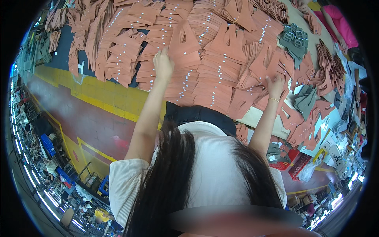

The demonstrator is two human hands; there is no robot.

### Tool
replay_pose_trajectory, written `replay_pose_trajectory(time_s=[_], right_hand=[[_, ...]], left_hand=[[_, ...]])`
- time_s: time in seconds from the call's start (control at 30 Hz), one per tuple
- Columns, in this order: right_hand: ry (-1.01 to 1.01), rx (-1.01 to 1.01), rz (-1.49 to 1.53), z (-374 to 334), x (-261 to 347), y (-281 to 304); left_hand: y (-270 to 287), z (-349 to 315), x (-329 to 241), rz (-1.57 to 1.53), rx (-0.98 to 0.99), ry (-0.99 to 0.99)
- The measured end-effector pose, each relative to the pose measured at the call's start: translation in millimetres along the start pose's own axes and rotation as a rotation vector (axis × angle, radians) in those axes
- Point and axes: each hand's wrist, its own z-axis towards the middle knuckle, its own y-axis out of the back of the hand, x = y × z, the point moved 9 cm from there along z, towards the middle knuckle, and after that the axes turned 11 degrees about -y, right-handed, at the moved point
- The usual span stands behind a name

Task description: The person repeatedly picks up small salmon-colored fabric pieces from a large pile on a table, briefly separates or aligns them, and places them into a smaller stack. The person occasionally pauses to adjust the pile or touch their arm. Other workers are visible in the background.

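Observation:
Overlapping stacks of terracotta-coloured cut pieces, many with small white stickers, cover the table before me. My left hand is closed, its curled fingers at the left edge of a flat piece with a tapering cut-out that lies over the stacks. Farther right, my right hand rests with bent fingers against another terracotta cut piece. Its fingertips are small in view, and whether they pinch that piece is unclear.
Dark green pieces with ring-shaped parts lie at the far right, and more green pieces nearer. A person in pink is at the far right edge. Red baskets stand below the table on the right; a yellow-marked floor runs left.

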Motion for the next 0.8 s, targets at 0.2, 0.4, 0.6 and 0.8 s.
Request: replay_pose_trajectory(time_s=[0.2,0.4,0.6,0.8], right_hand=[[-0.003,-0.003,0.047,-1.8,-2.0,-0.3],[-0.008,0.006,0.065,-2.4,-3.9,-1.5],[0.049,-0.027,0.008,-2.2,1.3,0.8],[-0.124,0.091,0.257,-0.4,10.4,11.1]], left_hand=[[-21.0,25.8,28.2,-0.146,0.07,0.08],[-28.0,21.8,46.2,-0.255,0.056,0.168],[-24.9,21.2,42.9,-0.226,0.163,0.121],[-21.2,23.4,42.8,-0.16,0.155,0.2]])
